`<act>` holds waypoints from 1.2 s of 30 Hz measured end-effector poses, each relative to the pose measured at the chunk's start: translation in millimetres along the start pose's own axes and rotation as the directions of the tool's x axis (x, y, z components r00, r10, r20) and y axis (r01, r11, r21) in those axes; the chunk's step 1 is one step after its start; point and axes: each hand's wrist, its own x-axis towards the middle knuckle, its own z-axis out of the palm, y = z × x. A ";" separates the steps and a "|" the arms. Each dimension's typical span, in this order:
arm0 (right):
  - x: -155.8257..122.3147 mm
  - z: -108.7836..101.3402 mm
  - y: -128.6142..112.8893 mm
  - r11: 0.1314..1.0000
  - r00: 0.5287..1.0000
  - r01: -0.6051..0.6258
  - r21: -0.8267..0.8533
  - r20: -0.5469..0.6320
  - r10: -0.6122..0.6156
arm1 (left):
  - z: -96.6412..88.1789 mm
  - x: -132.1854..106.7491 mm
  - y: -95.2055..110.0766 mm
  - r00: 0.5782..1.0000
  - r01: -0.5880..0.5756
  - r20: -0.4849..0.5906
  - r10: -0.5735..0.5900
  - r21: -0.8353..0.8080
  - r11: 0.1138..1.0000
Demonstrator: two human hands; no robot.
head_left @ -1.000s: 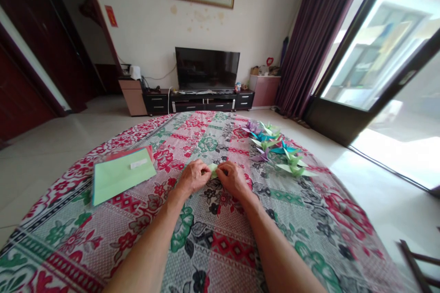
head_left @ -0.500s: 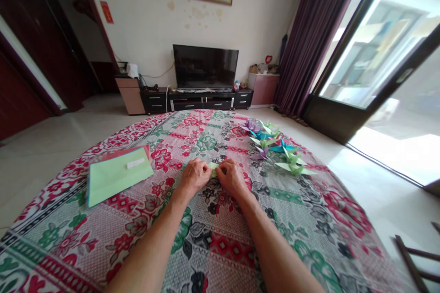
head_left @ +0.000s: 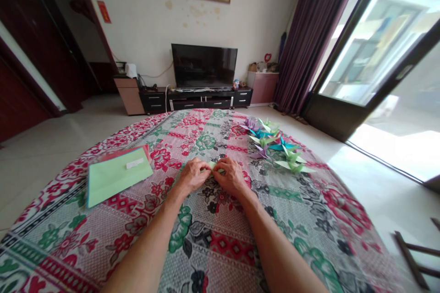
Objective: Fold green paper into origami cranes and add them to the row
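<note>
Between my hands at the middle of the table is a small piece of light green folded paper [head_left: 212,165], mostly covered by my fingers. My left hand [head_left: 195,174] pinches its left side, thumb and fingertips together. From the right, my right hand [head_left: 231,175] grips it with curled fingers, its thumb and fingertips close to the left ones. How the paper is folded under the fingers cannot be made out. To the right lie several folded paper cranes, among them a green crane [head_left: 293,163], a blue crane [head_left: 282,144] and a purple crane [head_left: 261,151].
A stack of coloured paper sheets [head_left: 118,178], green on top with a small white slip [head_left: 134,163], lies on the left. A flowered cloth [head_left: 220,247] covers the round table. Beyond stand a television [head_left: 204,66] and low cabinet; a dark wooden chair [head_left: 412,256] is at lower right.
My right hand's thumb and fingertips have shifted slightly left along the paper, nearer to my left fingertips. Less of the paper shows between the hands. The view has moved a little.
</note>
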 end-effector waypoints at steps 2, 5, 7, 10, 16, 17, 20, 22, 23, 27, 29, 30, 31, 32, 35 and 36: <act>0.2 0.0 -0.2 1.000 1.000 0.001 -0.001 0.006 -0.001 | -0.9 -0.5 -0.8 1.000 -0.016 0.011 0.016 0.000 1.000; 0.7 1.1 0.7 1.000 1.000 0.006 -0.012 -0.002 -0.006 | -1.9 -1.1 -1.1 1.000 -0.025 0.016 0.025 0.002 1.000; 1.0 1.8 1.9 1.000 1.000 0.011 -0.013 -0.007 -0.011 | -1.8 -1.4 -0.9 1.000 -0.029 0.012 0.029 0.007 1.000; 1.3 2.0 3.9 1.000 1.000 0.024 0.008 0.003 -0.024 | -0.8 -1.9 0.7 0.999 -0.048 0.011 0.048 0.028 0.998; 1.6 2.1 5.4 0.999 0.999 0.035 0.025 -0.002 -0.035 | 0.7 -4.0 10.0 0.999 -0.035 0.048 0.027 0.174 0.984; 1.5 2.1 5.3 0.999 0.999 0.035 0.024 -0.003 -0.035 | 0.3 -4.1 11.1 0.998 -0.032 0.052 0.023 0.188 0.982; 1.4 2.1 5.0 0.999 0.999 0.032 0.016 0.004 -0.032 | -2.0 -3.7 11.1 0.997 -0.033 0.068 0.022 0.163 0.986; 1.2 1.8 4.9 1.000 1.000 0.028 0.011 0.009 -0.028 | -3.9 -2.7 8.7 0.996 -0.037 0.083 0.029 0.094 0.995; 1.2 1.6 5.0 1.000 1.000 0.025 0.009 0.010 -0.025 | -4.7 -2.1 7.4 0.996 -0.035 0.087 0.030 0.059 0.998; 1.7 2.0 5.2 1.000 1.000 0.008 0.003 0.007 -0.008 | -6.4 -0.8 6.2 0.997 -0.012 0.074 0.009 0.028 1.000; 2.4 3.0 5.4 1.000 1.000 -0.003 0.004 0.002 0.003 | -6.2 -1.0 8.8 0.998 -0.004 0.068 0.000 0.053 0.999; 2.8 3.6 5.4 1.000 1.000 -0.010 0.006 -0.002 0.010 | -5.9 -1.2 10.4 0.998 0.003 0.060 -0.007 0.071 0.997; 3.1 4.3 5.4 1.000 1.000 -0.017 0.009 -0.006 0.017 | -5.3 -1.4 11.9 0.999 0.012 0.049 -0.016 0.092 0.996; 3.5 4.9 5.5 1.000 1.000 -0.023 0.013 -0.009 0.023 | -4.6 -1.5 13.0 0.999 0.022 0.036 -0.026 0.113 0.993; 4.1 5.7 5.6 0.999 0.999 -0.038 0.024 -0.020 0.039 | -1.5 -1.5 13.6 0.999 0.050 0.001 -0.050 0.157 0.986; 4.2 5.5 5.8 0.999 0.999 -0.040 0.028 -0.021 0.041 | -0.3 -1.3 12.9 0.998 0.055 -0.001 -0.055 0.163 0.985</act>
